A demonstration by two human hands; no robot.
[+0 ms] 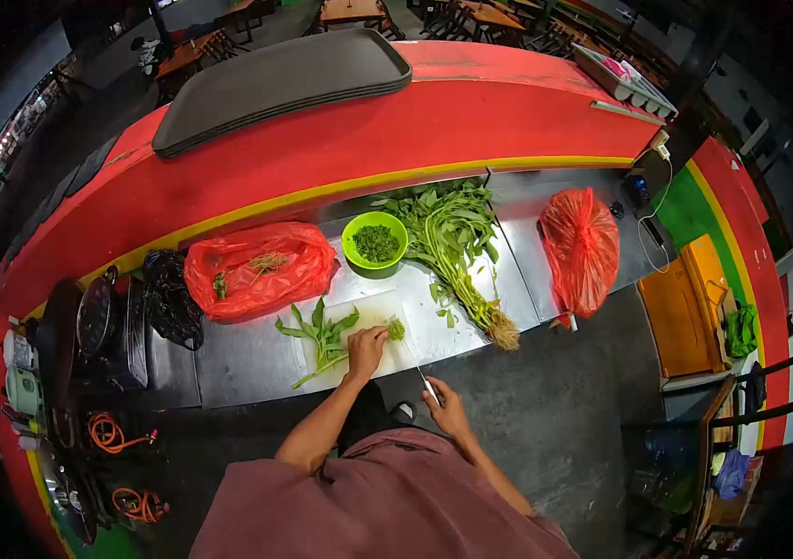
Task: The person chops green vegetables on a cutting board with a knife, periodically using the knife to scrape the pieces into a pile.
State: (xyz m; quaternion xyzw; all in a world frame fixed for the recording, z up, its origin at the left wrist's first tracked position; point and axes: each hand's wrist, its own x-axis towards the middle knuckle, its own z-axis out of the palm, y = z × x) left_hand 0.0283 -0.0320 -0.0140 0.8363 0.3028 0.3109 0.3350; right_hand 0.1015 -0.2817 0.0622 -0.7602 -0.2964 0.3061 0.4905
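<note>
My left hand rests on a white cutting board, its fingers curled together at the edge of a small pile of chopped greens; anything inside them is hidden. In my right hand is a knife, held by its white handle just off the counter's front edge, the thin blade pointing toward the board. Leafy green stems lie on the board's left side. Behind the board stands a lime-green bowl holding finely chopped greens. A large bunch of leafy greens, roots still on, lies to the right.
An open red plastic bag with root scraps sits left, beside a black bag and a stove. A tied red bag stands right on the metal counter. Dark trays lie on the red ledge.
</note>
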